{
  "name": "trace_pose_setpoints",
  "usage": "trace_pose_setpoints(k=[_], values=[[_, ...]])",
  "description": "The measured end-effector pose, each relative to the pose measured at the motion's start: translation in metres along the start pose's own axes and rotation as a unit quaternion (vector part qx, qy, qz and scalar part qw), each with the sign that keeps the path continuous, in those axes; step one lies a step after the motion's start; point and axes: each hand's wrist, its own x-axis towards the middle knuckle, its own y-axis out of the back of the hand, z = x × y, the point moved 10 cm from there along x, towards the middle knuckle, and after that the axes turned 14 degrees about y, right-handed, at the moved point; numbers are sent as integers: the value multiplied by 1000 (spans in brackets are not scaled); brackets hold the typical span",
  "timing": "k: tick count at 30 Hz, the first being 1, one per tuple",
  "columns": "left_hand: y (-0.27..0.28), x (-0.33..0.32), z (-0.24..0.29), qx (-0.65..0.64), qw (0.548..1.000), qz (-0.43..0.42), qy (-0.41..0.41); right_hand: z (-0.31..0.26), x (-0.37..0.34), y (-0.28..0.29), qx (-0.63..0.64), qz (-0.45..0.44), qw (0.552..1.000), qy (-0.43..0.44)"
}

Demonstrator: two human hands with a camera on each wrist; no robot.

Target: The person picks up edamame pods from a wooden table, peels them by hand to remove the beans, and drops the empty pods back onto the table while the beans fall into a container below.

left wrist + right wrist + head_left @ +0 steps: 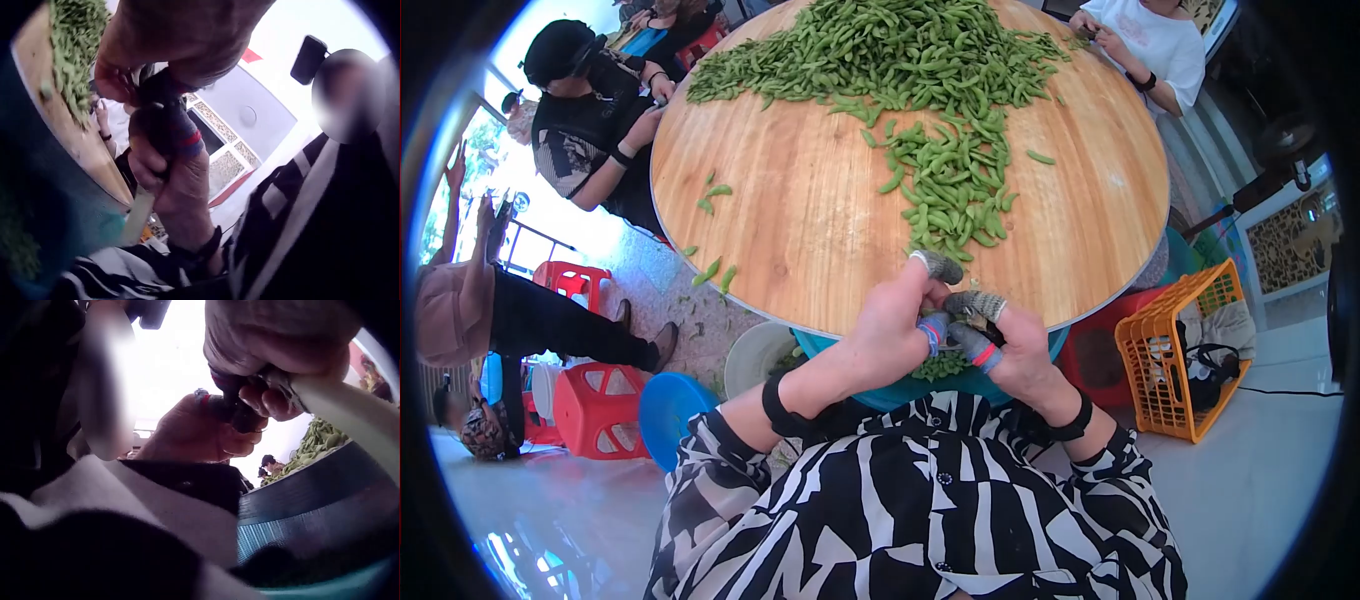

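Over the near table edge, the left hand (890, 320) and right hand (1020, 350) meet, fingers curled and thumbs close together. Grey and blue-red coverings wrap several fingertips. The hands pinch something small between them, mostly hidden and too blurred to name. In the left wrist view, the left hand (187, 37) is above the right hand (184, 194); the right wrist view has the right hand (281, 337) close to the left hand (194, 428). Green pods (945, 190) trail from a large heap (900, 50) towards the hands. Under them are green pieces (940, 366) in a teal container (885, 392).
Stray pods (715, 190) lie left on the round wooden table (800, 200). A pale bucket (750, 360), blue basin (670, 410) and red stools (595, 410) stand left; an orange crate (1145, 380) stands right. Other people (575, 110) are around the table.
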Motion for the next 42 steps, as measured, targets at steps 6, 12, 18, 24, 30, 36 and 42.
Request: trace_pose_setpoints(k=[6, 12, 18, 24, 30, 36, 42], values=[[24, -3, -18, 36, 995, 65, -62, 7, -10, -4, 50, -108, 986, -115], [3, -11, -51, -179, 984, -3, -16, -3, -16, -23, 71, -180, 978, -71], [24, -13, -50, -164, 986, 12, 13, 1, -19, -21, 158, -147, 971, -104], [112, -28, 21, 512, 752, 359, -210, 37, -35, 13, 324, 63, 910, -250], [13, 8, 33, 424, 862, 70, -267, 46, -36, 9, 372, 128, 880, -266], [17, 34, 17, 387, 877, 108, -264, 52, -41, 4, 404, 157, 854, -288], [38, 40, -11, 103, 990, 60, -77, 50, -30, -8, 380, 114, 874, -282]])
